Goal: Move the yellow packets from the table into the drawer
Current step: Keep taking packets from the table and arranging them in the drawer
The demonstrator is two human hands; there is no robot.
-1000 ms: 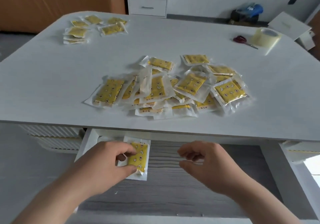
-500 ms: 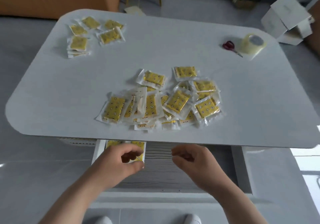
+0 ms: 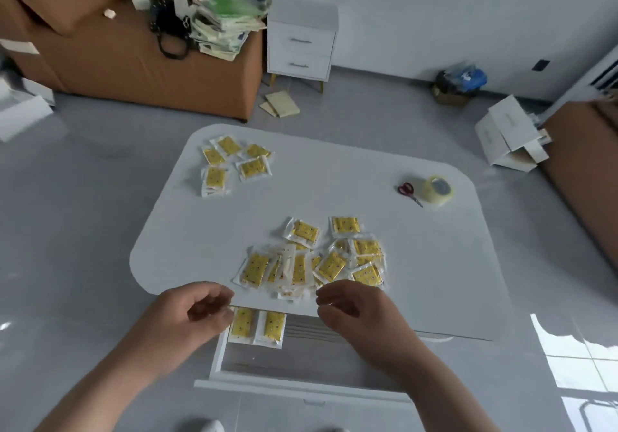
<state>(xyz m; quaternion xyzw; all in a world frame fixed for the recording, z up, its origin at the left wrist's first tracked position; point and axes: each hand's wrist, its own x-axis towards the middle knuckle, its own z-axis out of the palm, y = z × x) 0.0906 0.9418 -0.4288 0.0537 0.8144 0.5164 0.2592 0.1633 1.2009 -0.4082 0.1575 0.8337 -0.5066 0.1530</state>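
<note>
A heap of yellow packets [image 3: 317, 261] lies near the front edge of the white table [image 3: 334, 184]. A smaller group of yellow packets [image 3: 234, 160] lies at the table's far left corner. Below the front edge the drawer [image 3: 267, 364] stands pulled out, with two yellow packets [image 3: 259, 326] flat side by side at its back left. My left hand [image 3: 190, 314] hovers at the drawer's left, fingers loosely curled and holding nothing. Over the table's front edge, beside the heap, my right hand [image 3: 354, 311] hangs with curled, empty fingers.
Red-handled scissors [image 3: 408, 192] and a roll of clear tape [image 3: 436, 190] lie at the table's far right. Behind the table stand a brown sofa [image 3: 133, 63] with stacked papers, a white nightstand [image 3: 301, 43] and open white boxes [image 3: 511, 137] on the grey floor.
My left hand has let go of the packet, which now lies in the drawer beside another. Both hands have lifted toward the table edge, and the view has pulled back and upward.
</note>
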